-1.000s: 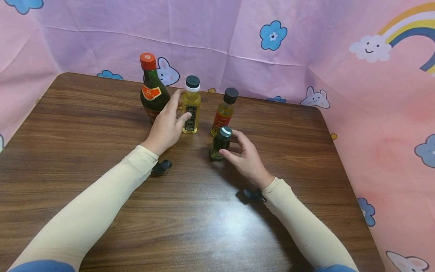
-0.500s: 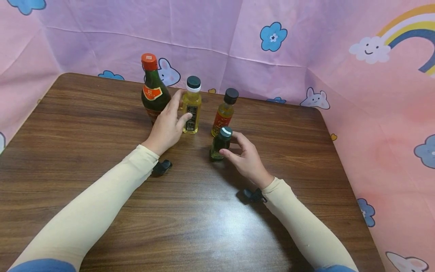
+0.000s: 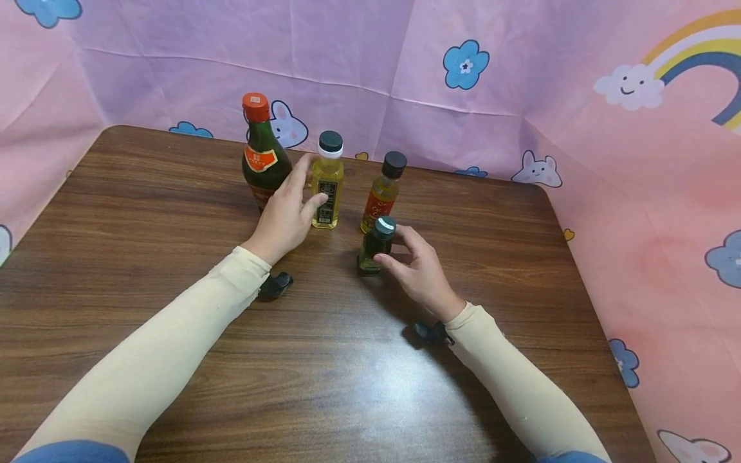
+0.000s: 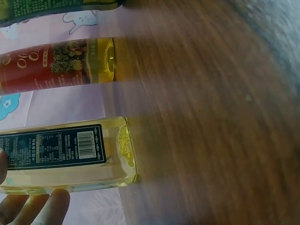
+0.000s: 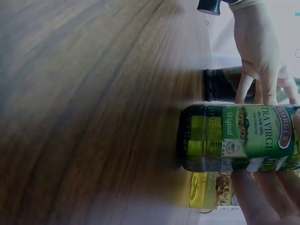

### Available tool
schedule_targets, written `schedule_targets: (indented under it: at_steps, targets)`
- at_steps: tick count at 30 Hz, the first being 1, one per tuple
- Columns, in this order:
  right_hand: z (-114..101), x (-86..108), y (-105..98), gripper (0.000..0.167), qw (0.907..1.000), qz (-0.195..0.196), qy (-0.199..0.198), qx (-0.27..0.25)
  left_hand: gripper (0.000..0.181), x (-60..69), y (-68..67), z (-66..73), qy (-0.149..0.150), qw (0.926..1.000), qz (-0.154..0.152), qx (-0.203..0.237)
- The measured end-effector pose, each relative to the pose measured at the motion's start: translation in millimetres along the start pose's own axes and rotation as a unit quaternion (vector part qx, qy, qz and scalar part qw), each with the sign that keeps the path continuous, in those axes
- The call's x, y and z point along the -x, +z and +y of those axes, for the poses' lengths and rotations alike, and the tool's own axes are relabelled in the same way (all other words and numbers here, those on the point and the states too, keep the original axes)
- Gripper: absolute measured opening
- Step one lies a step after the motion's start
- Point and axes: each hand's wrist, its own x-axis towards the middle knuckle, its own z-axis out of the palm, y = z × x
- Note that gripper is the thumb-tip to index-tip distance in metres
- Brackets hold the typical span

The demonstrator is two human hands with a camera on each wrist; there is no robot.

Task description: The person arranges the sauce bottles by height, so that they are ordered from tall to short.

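My left hand (image 3: 282, 217) pinches an upright clear bottle of yellow oil (image 3: 330, 172) with a dark green cap, thumb on the front and fingers at the left side. Its dark barcode label faces the left wrist view. My right hand (image 3: 425, 275) holds a small green bottle of olive oil (image 5: 211, 136) between thumb and fingers. That bottle also stands upright on the table; its green label reads "olive oil" in the right wrist view. Parts of the fingers on both hands are hidden behind the bottles in the head view.
An oil bottle with a red label (image 3: 380, 198) and black cap stands just behind the olive oil. A tall dark green bottle (image 3: 264, 141) with a red cap is left of my left hand. The wooden table (image 3: 324, 360) meets a patterned cloth (image 3: 359, 58) at the back.
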Motion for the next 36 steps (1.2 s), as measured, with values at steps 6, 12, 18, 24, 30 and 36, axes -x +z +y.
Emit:
schedule_targets:
  at_steps: [6, 12, 18, 24, 30, 36]
  targets:
    - [2.8, 2.5, -5.6, 0.046, 0.9996, 0.019, -0.018, -0.008, 0.070, 0.1, 0.2, -1.2, -0.002, 1.0000, -0.002, -0.003]
    - [6.7, 3.8, -26.9, 0.046, 0.9990, 0.038, -0.023, 0.009, 0.070, 0.4, 0.8, -2.4, -0.001, 1.0000, 0.002, -0.003]
    - [16.9, 1.2, -53.7, 0.051, 0.9969, 0.073, -0.013, 0.027, 0.071, 0.3, 0.5, -2.0, 0.000, 1.0000, 0.001, 0.001]
    - [29.2, -11.8, -72.5, 0.051, 0.9940, 0.092, -0.012, 0.059, 0.072, 1.0, 1.0, -2.5, 0.000, 1.0000, 0.002, 0.001]
    - [37.7, -22.5, -77.0, 0.051, 0.9935, 0.095, 0.015, 0.061, 0.071, 1.1, 1.7, -2.2, -0.002, 1.0000, 0.001, 0.002]
    - [16.6, -25.9, -71.7, 0.050, 0.9935, 0.092, 0.032, 0.060, 0.070, 1.2, 1.4, -2.4, -0.002, 1.0000, 0.003, 0.000]
